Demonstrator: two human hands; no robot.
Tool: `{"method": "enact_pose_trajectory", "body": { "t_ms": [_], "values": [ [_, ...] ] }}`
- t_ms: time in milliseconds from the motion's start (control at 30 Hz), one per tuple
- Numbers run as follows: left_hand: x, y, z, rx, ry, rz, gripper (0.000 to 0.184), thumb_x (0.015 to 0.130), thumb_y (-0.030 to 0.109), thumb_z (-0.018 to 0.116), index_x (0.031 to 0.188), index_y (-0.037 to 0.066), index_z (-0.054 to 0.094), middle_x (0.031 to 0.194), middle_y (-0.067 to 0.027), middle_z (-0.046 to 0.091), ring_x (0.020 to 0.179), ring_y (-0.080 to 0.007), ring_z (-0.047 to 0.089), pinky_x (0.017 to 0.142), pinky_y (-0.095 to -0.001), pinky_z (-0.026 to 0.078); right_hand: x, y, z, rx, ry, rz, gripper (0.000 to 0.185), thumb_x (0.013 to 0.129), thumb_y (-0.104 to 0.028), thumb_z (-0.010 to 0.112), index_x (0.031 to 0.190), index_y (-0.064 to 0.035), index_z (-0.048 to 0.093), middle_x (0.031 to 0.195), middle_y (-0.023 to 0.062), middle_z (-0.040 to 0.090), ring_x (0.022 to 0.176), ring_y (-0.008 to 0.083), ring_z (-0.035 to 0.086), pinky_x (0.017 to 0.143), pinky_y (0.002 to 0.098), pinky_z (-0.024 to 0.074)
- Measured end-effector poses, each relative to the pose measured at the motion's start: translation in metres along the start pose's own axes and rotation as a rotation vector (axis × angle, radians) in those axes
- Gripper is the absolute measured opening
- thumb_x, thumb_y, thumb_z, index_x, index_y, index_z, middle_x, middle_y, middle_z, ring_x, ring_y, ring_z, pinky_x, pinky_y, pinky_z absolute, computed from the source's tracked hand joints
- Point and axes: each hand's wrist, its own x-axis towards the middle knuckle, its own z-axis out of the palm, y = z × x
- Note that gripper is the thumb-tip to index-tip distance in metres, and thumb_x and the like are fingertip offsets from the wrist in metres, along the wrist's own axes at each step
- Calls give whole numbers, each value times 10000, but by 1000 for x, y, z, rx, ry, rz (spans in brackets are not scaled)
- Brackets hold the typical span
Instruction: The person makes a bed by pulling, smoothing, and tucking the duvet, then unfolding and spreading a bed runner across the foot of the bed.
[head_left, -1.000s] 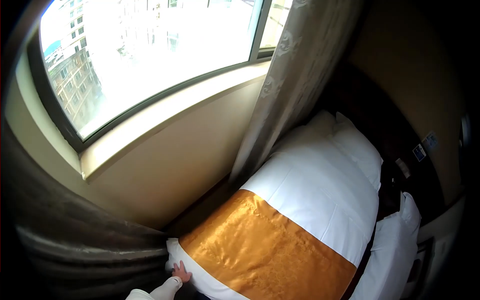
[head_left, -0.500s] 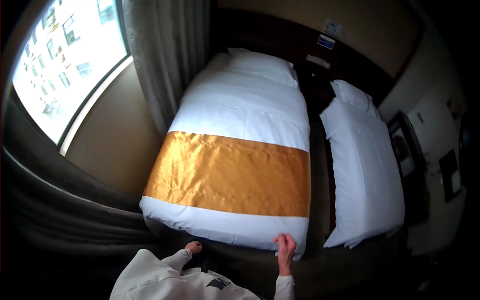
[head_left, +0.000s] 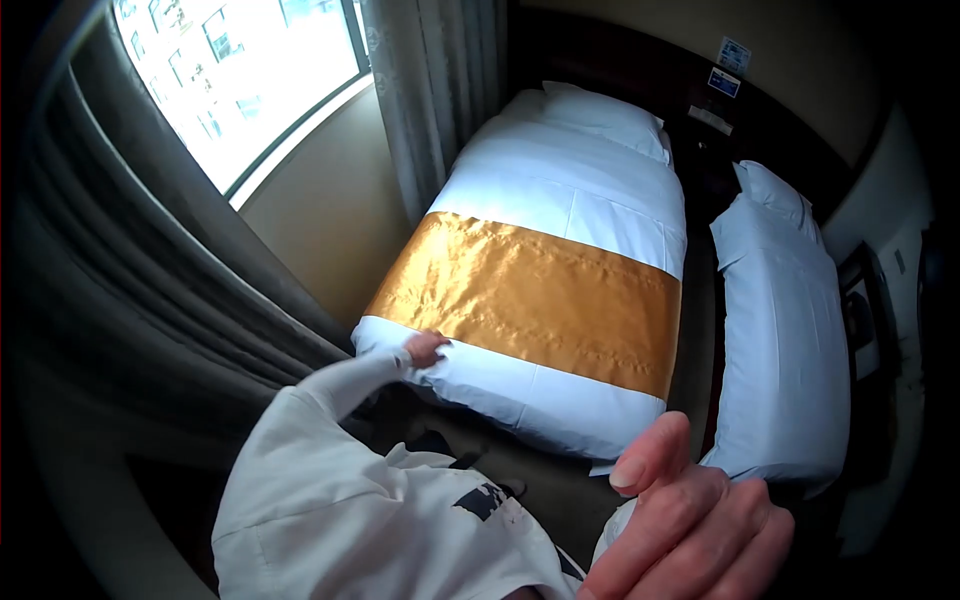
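A shiny gold bed runner [head_left: 540, 290] lies across the lower part of a bed with a white cover [head_left: 570, 400]. My left hand [head_left: 427, 348] is at the foot end, by the runner's lower edge near the left corner. Its fingers look stretched out, with nothing seen in them; whether they touch the cloth is unclear. Close to the camera, my right hand [head_left: 700, 520] is raised in front of the bed's right foot corner. Its fingers are curled in together, and no object shows in it.
A second white bed [head_left: 785, 340] stands to the right across a narrow dark gap. Grey curtains [head_left: 180, 270] and a bright window [head_left: 240, 70] are on the left. White pillows [head_left: 605, 120] lie against the dark headboard [head_left: 590, 50]. Dark floor [head_left: 570, 480] runs along the bed's foot.
My left hand has moved from below the bed's foot up onto the white cover by the runner. My right hand has come up much closer to the camera. The view has shifted.
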Motion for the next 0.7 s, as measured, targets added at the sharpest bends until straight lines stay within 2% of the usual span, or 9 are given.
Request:
{"method": "enact_pose_trajectory", "body": {
  "t_ms": [100,133,167,200,333,400,500,533,700],
  "values": [
    [-34,-83,-91,497,11,-435,402,718,313,608,1098,190,559,1108,-87,520,1055,-283,462,831,-402,435,16,21,26,-1,-46,8,524,746,-565,544,496,-121,419,521,-18,505,550,140,544,870,425,310],
    [-27,-177,-73,450,154,-564,353,716,269,587,1057,184,554,1109,-68,497,1093,-285,405,832,-405,416,22,31,37,11,-54,10,518,746,-559,547,500,-120,421,521,-17,504,546,139,541,865,425,312],
    [-70,-117,-153,551,71,-625,323,705,249,568,1019,174,550,1093,-77,501,1097,-291,389,866,-408,382,30,43,49,23,-58,14,513,747,-552,550,503,-119,422,522,-17,502,543,139,538,859,424,313],
    [-81,-168,-165,620,95,-645,510,652,339,636,1120,194,494,1126,-85,482,1120,-303,374,864,-420,392,38,56,61,38,-65,15,508,747,-546,554,506,-118,424,522,-16,501,540,139,535,854,424,315],
    [-147,-327,-199,955,178,-683,533,733,436,556,1203,210,446,1288,-92,404,1256,-331,256,1038,-501,149,77,112,116,124,-83,-7,486,749,-520,567,520,-114,430,523,-14,495,526,139,524,832,421,322],
    [-186,-448,-173,1533,293,-624,582,774,486,494,1264,189,390,1319,-116,378,1265,-327,258,1045,-532,56,93,135,140,149,-110,-1,475,749,-507,574,526,-112,433,523,-14,492,519,139,518,821,420,326],
    [-236,-283,-229,890,-290,-906,737,763,522,491,1371,185,245,1259,-189,433,1250,-316,311,1024,-554,49,108,155,165,62,-219,35,470,823,-476,537,530,-120,446,520,-15,491,522,136,532,828,444,305],
    [-256,-307,-206,825,-165,-954,700,757,509,503,1342,174,313,1225,-183,471,1228,-298,353,1015,-522,108,111,160,177,85,-185,35,476,824,-486,530,529,-122,447,515,-19,487,521,136,535,838,448,294],
    [-332,-308,-176,591,-458,-1085,423,716,442,546,938,101,662,1042,-141,604,1006,-276,557,828,-397,412,133,170,207,-134,-148,270,478,829,-519,501,554,-129,465,556,-34,514,552,139,549,844,464,279]
  ]
}}
